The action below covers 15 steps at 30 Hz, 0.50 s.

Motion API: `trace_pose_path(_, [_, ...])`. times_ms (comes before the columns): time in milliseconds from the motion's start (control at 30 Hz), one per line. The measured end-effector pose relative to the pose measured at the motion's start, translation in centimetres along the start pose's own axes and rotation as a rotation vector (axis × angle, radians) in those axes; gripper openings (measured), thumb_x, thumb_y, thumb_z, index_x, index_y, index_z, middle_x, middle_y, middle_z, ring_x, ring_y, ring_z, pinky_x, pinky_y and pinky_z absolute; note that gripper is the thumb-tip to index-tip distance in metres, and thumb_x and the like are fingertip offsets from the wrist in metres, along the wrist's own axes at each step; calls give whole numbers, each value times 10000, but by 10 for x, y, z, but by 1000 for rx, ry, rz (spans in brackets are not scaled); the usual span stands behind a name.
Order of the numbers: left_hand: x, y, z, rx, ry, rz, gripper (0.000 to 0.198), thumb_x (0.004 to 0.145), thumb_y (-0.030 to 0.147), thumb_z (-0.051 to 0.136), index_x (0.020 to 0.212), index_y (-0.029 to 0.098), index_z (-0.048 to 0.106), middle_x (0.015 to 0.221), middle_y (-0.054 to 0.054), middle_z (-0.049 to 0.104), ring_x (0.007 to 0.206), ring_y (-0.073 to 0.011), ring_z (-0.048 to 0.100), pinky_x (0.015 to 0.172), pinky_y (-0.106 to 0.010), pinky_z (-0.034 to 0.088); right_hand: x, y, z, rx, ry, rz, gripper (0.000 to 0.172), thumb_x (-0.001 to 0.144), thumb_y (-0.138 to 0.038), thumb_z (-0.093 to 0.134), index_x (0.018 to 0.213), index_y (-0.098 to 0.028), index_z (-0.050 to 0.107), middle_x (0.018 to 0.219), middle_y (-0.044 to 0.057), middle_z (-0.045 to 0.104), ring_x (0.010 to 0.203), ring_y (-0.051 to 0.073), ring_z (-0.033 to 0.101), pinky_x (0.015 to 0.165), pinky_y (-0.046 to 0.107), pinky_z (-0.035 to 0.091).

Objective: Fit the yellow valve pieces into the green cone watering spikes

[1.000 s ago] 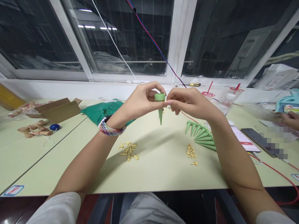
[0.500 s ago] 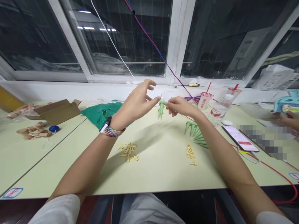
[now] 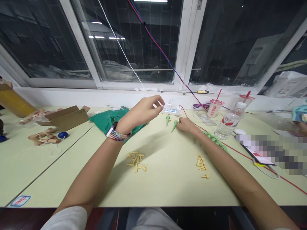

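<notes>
My left hand (image 3: pixel 146 110) hangs above the table near the green bag, its fingers curved and apart with nothing between them. Beyond the middle of the table, my right hand (image 3: pixel 187 125) has its fingers closed at the top of a green cone (image 3: pixel 174 126). Another green cone (image 3: pixel 167 120) lies just left of it, with a small yellow piece at its side. More green cones (image 3: pixel 214 139) form a row partly behind my right forearm. Yellow pieces lie in two piles, one at centre-left (image 3: pixel 136 159) and one at the right (image 3: pixel 200 163).
A green bag (image 3: pixel 105 123), an open cardboard box (image 3: pixel 69 118) and wooden toys (image 3: pixel 45 136) are at the left. Behind stands a power strip (image 3: pixel 171 110). A bottle (image 3: pixel 227 124), a cup (image 3: pixel 214 109) and a red cable are at the right.
The green cone that was held up between my hands is now low at the table by my right hand. My right hand has moved down and slightly right; my left hand's fingers still show apart.
</notes>
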<state>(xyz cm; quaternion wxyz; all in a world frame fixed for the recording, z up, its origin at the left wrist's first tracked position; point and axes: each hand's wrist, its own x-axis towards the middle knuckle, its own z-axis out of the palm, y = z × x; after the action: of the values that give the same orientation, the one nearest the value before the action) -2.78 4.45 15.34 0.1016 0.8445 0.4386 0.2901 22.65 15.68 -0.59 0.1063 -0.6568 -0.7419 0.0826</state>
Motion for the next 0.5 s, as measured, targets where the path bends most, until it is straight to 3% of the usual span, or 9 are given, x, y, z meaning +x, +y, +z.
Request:
trace_pose_path(67, [2, -9, 0, 121, -195, -48, 326, 945, 367, 543, 1179, 208, 705, 1106, -95, 768, 945, -254, 731, 789, -339, 550, 1, 1, 2, -26, 9, -4, 238, 943, -310, 646, 1111, -154, 708, 1175, 172, 750, 1079, 300, 701, 823, 304, 490])
trace_pose_path(133, [5, -17, 3, 202, -473, -144, 365, 910, 396, 569, 1189, 219, 724, 1094, -94, 782, 922, -262, 737, 779, -340, 541, 4, 0, 4, -44, 17, -10, 173, 904, -256, 661, 1045, -171, 715, 1146, 150, 752, 1071, 296, 698, 806, 299, 484])
trace_pose_path(233, [8, -29, 13, 156, -799, -313, 439, 866, 446, 597, 1225, 225, 722, 1132, -100, 795, 921, -266, 756, 780, -334, 548, 11, -2, 7, -47, 28, -7, 120, 904, -214, 636, 989, -181, 715, 1135, 135, 748, 1054, 278, 697, 795, 291, 476])
trace_pose_path(333, [13, -38, 26, 109, -847, -337, 494, 856, 472, 599, 1273, 227, 704, 1189, -110, 792, 983, -271, 761, 831, -342, 558, 21, -2, 9, -26, 43, 25, 148, 917, -197, 616, 1023, -170, 716, 1148, 149, 742, 1056, 274, 695, 787, 288, 471])
trace_pose_path(500, [15, -41, 44, 279, -871, -358, 512, 864, 506, 631, 1298, 258, 740, 1281, -115, 770, 1078, -310, 735, 909, -382, 566, 33, -1, 9, 50, 48, 60, 180, 923, -181, 615, 1072, -173, 717, 1161, 139, 744, 1050, 253, 688, 772, 270, 463])
